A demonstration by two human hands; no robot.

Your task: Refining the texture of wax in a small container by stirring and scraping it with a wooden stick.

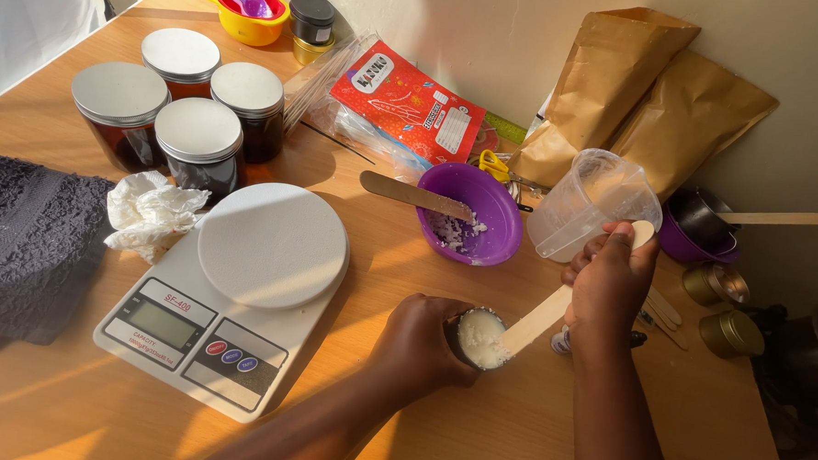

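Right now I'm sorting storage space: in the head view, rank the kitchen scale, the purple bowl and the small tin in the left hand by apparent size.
1. kitchen scale
2. purple bowl
3. small tin, held in the left hand

The gaps look clear, though the scale lies somewhat nearer the camera.

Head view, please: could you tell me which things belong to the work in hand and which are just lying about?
In hand:
left hand gripping small tin of white wax
right hand pressing wooden stick into it

Lying about:
kitchen scale
four lidded amber jars
purple bowl
clear measuring cup
crumpled tissue
brown paper bags
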